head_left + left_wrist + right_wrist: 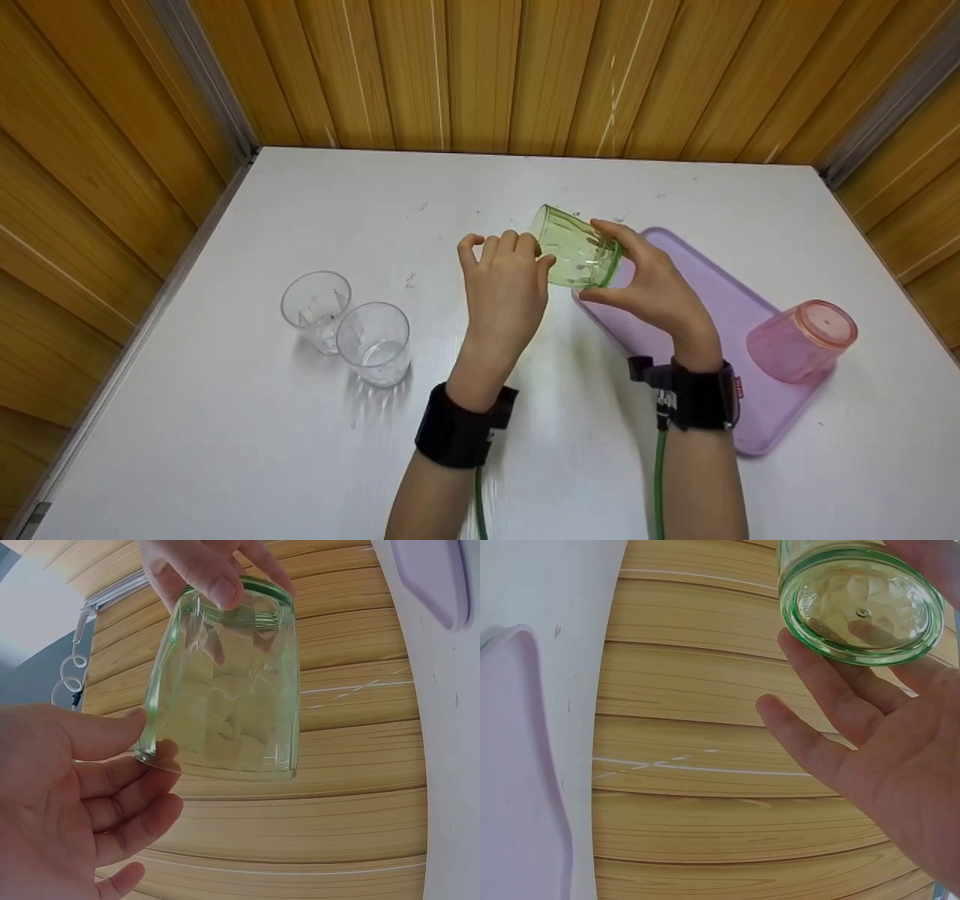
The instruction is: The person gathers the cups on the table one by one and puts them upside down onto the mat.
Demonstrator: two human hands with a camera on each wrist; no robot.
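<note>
Above the table, a translucent green cup (574, 251) is tilted on its side, rim toward the left and base toward the right. My right hand (656, 289) holds it near the base, thumb and fingers on opposite sides. At the rim, my left hand (504, 289) pinches the wall between thumb and fingers, as the left wrist view shows. The thick green base (862, 607) faces the right wrist camera. Below and to the right lies a purple tray (705, 277), where a pink cup (795, 341) rests upside down and tilted.
Two clear cups stand upright side by side on the left of the white table (225, 427): one farther back (316, 304), one nearer (375, 349). Wood-plank walls (480, 75) enclose the table. Green cables (660, 480) run from the wrist straps.
</note>
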